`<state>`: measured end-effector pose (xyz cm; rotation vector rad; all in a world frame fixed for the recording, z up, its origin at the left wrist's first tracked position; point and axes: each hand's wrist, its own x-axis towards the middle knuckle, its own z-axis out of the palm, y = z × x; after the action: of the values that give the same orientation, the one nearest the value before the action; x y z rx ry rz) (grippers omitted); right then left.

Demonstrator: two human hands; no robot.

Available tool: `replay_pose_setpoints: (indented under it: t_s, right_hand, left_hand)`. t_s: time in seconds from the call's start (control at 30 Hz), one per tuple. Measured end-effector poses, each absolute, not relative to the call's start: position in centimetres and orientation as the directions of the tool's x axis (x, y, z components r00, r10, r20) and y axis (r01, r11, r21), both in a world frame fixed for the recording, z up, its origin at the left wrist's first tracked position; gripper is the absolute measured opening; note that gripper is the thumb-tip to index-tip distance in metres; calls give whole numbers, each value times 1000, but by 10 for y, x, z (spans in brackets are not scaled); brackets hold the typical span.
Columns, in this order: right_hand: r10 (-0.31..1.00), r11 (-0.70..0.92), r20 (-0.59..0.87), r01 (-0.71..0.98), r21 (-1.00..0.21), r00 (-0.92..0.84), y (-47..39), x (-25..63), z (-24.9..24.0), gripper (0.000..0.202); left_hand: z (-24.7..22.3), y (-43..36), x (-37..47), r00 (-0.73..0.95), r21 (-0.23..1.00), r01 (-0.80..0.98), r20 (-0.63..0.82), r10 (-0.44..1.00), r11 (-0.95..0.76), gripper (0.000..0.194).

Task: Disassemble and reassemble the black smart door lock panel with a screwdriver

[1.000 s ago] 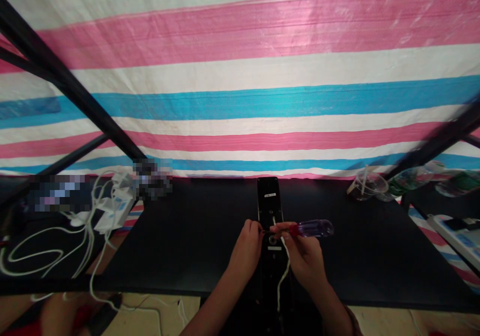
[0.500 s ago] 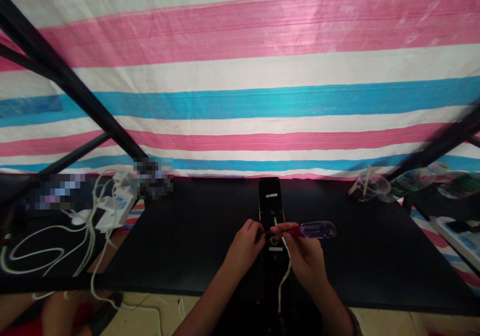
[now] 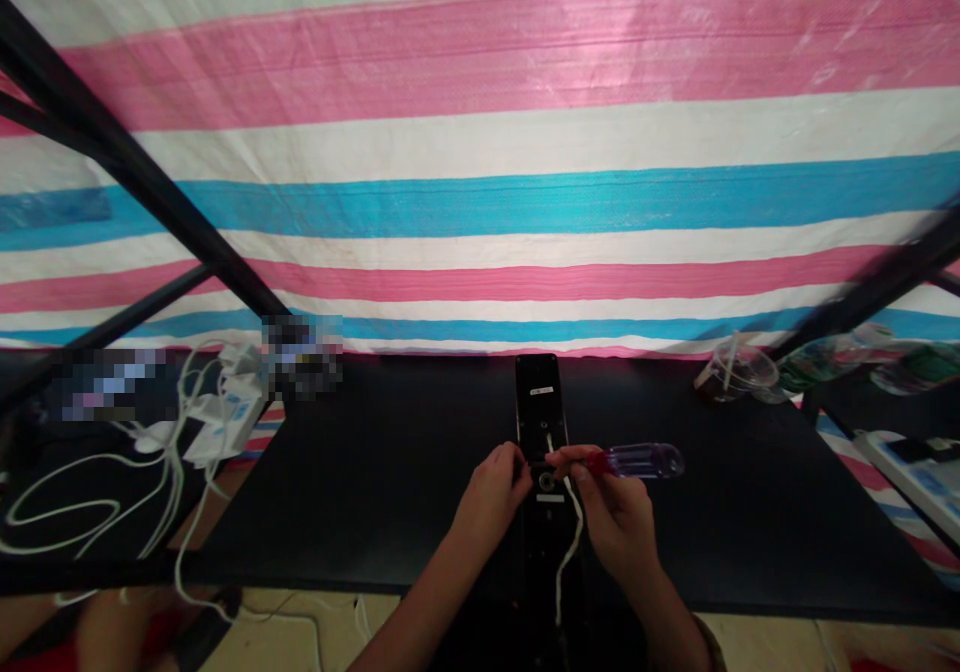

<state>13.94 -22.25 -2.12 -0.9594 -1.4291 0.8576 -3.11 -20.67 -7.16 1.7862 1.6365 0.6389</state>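
My right hand (image 3: 616,512) grips a screwdriver with a clear purple and red handle (image 3: 645,460), held sideways with the handle pointing right. Its shaft points left over a long black panel (image 3: 534,412), which looks like a door lock body with small holes and white labels. At the panel's left edge, my left hand (image 3: 487,492) has thumb and fingers pinched together near the screwdriver's tip; what they hold is too small or hidden to see. A white cable (image 3: 574,537) comes out of the panel, passes by my right fingers and runs down toward me.
The panel lies on a black table (image 3: 390,482). Left are a white power strip (image 3: 225,422) and tangled white cables (image 3: 176,482). A plastic cup with a straw (image 3: 731,372) stands at back right, beside clear bottles (image 3: 825,362). Another person's arm (image 3: 112,622) shows at lower left.
The screwdriver and my right hand have shifted slightly right, away from my left hand. My left hand stays pinched at the panel's edge. The view has moved a little.
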Motion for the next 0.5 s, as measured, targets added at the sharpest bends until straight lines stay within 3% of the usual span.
replay_pose_setpoints:
  t_s: [0.2, 0.5]
  right_hand:
    - [918, 395, 396, 76, -915, -2, -222, 139, -20, 18]
    - [924, 383, 383, 48, -923, 0, -222, 138, -21, 17]
  left_hand:
    - [-83, -216, -27, 30, 765, 643, 30, 999, -42, 14]
    - [-86, -223, -35, 117, 712, 664, 202, 972, -228, 19]
